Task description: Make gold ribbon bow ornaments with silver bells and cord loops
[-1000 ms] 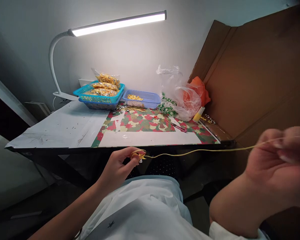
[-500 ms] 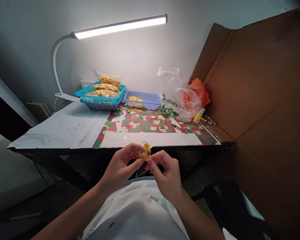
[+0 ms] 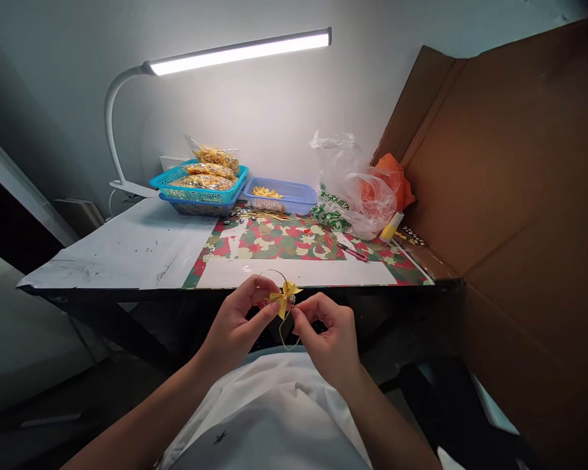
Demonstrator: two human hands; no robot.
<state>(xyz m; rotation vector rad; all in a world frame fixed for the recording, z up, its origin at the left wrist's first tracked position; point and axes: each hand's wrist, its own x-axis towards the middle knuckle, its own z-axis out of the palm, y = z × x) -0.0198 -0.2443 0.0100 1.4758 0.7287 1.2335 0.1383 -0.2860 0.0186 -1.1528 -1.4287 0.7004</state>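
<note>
In front of my lap, just off the table's front edge, my left hand (image 3: pixel 245 313) pinches a yellow ribbon bow (image 3: pixel 285 297) between thumb and fingers. A small silver bell (image 3: pixel 292 299) sits at the bow's right side. Thin gold cord (image 3: pixel 283 336) arcs above the bow and hangs in a loop below it. The fingertips of my right hand (image 3: pixel 326 326) are closed on the cord beside the bell. Exactly where the cord passes between those fingers is hidden.
Behind are stacked baskets (image 3: pixel 200 194) with bagged gold pieces, and a blue basket (image 3: pixel 298 196) of yellow bows. Gold cords (image 3: pixel 269 215), small pink-handled snips (image 3: pixel 353 252), plastic bags (image 3: pixel 353 196) and a yellow-white tube (image 3: pixel 391 227) lie rightward. Cardboard (image 3: pixel 519 163) walls the right; a lamp (image 3: pixel 240 53) hangs above.
The bow has turned and spread more openly into view. The cord loop beneath has shifted right and widened, and the upper cord arc has grown larger. Both hands stay close together.
</note>
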